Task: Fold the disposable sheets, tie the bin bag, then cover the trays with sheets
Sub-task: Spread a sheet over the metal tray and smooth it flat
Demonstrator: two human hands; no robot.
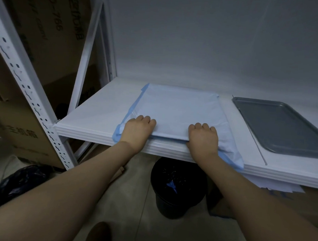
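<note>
Disposable sheet (177, 106): pale blue, spread flat on the shelf and running away from my fingertips toward the wall; its near edge hangs over the shelf lip at both outer sides of my hands. What it covers is hidden.
Left hand (138, 128): fingers (145, 118) curled down, knuckles up, grasping the sheet's near edge by its left corner.
Right hand (203, 139): fingers (202, 125) curled the same way, grasping the near edge by the right corner, thumb tucked below it.
Gap between my hands: a straight dark-blue fold line along the shelf front.
Shelf (100, 106): white, bare to the left of my left hand.
Grey tray (281, 126): uncovered, flat on the shelf, well out to the right of my right hand, apart from the sheet.
Bin (176, 195): black, lined, on the floor below and between my wrists, a blue scrap inside.
Bin bag (13, 184): dark, crumpled on the floor, far left of my left forearm.
Cardboard boxes (49, 22): stacked behind the rack upright, left of my left hand.
</note>
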